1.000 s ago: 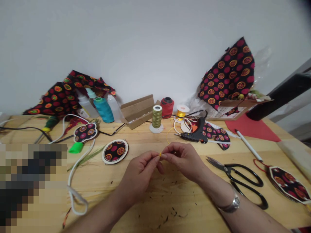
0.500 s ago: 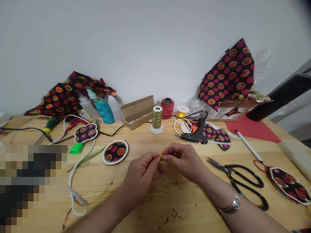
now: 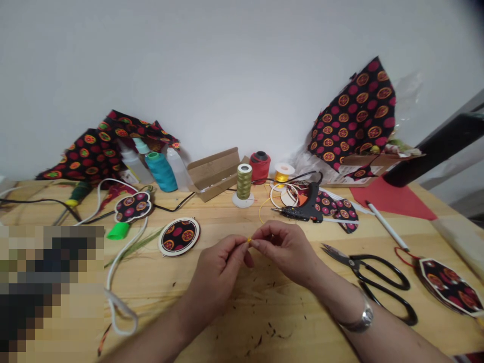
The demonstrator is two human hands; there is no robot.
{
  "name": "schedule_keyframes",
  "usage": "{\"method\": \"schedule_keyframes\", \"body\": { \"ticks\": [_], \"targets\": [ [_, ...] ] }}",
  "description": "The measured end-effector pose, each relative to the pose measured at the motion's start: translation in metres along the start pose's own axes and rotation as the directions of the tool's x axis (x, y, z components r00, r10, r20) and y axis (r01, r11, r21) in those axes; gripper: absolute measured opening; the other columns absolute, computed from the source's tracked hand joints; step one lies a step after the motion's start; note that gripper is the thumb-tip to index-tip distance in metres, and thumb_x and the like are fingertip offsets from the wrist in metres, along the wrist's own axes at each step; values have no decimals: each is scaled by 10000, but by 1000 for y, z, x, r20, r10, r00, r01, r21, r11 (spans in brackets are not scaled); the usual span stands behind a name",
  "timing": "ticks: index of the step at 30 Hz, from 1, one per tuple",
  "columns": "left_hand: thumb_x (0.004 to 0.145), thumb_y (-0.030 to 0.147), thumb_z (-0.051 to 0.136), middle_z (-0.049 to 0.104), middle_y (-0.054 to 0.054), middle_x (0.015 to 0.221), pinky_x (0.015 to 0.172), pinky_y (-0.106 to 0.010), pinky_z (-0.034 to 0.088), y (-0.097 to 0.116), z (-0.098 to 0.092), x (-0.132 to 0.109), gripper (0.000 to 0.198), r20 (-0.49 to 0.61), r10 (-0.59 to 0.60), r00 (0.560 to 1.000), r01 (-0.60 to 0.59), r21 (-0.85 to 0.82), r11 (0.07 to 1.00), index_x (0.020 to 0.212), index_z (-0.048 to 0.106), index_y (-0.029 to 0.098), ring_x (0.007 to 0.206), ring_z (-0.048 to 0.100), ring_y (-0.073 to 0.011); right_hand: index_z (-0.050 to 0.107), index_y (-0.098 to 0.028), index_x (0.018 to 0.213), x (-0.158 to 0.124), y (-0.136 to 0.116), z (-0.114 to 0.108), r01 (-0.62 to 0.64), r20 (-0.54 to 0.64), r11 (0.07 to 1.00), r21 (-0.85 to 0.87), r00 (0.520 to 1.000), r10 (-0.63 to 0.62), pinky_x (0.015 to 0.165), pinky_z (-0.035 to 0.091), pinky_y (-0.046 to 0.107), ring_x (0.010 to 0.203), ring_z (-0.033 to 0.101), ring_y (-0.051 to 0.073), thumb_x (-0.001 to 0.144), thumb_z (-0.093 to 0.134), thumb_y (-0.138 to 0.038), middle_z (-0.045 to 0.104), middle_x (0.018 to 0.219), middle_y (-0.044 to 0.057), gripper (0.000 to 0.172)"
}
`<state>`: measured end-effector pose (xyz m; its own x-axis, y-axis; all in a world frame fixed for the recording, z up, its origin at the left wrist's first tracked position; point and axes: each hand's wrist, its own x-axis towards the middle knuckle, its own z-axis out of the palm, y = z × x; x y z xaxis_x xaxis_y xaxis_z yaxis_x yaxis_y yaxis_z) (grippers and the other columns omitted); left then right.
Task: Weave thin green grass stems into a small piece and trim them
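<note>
Thumb and fingertips of my left hand (image 3: 223, 264) pinch a thin yellow cord (image 3: 249, 240) over the middle of the table. From the other side my right hand (image 3: 285, 249) pinches the same cord, so the fingertips of both hands nearly meet. A strand of it runs up behind my right hand toward the yellow spool (image 3: 283, 174). Most of the cord between the fingers is hidden. Left of my hands lies a round pale frame with patterned fabric (image 3: 179, 236). Black-handled scissors (image 3: 365, 269) lie beside my right forearm.
A black glue gun (image 3: 306, 207) lies beyond my right hand. Behind stand a green thread spool (image 3: 244, 182), a teal thread cone (image 3: 162, 171) and an open cardboard box (image 3: 215, 179). An octagonal fabric piece (image 3: 449, 287) and a white pen (image 3: 387, 225) are at right; a white cable (image 3: 110, 280) loops at left.
Both hands keep their pinch on the yellow cord and have barely shifted. Nothing on the table has visibly moved.
</note>
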<state>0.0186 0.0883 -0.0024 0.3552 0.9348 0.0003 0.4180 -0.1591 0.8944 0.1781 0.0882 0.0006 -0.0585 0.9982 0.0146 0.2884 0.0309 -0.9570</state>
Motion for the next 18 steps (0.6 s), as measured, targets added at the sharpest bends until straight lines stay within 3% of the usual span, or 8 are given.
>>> {"method": "schedule_keyframes", "body": {
  "ticks": [8, 18],
  "targets": [
    [874, 287, 455, 636, 24, 682, 671, -224, 382, 1, 0, 0, 236, -6, 11, 1000, -11, -14, 1000, 730, 624, 205, 689, 554, -146, 640, -162, 694, -2, -1, 1, 106, -60, 984, -141, 992, -115, 512, 406, 216, 566, 522, 107, 713, 590, -151, 616, 641, 9, 54],
    [875, 282, 456, 622, 24, 671, 666, -216, 384, 1, 0, 0, 249, -12, 29, 1000, -29, -12, 999, 708, 623, 202, 678, 552, -140, 624, -163, 703, -4, -2, 1, 93, -38, 983, -156, 994, -100, 499, 392, 211, 550, 494, 98, 716, 584, -151, 605, 637, 0, 44]
  ]
}}
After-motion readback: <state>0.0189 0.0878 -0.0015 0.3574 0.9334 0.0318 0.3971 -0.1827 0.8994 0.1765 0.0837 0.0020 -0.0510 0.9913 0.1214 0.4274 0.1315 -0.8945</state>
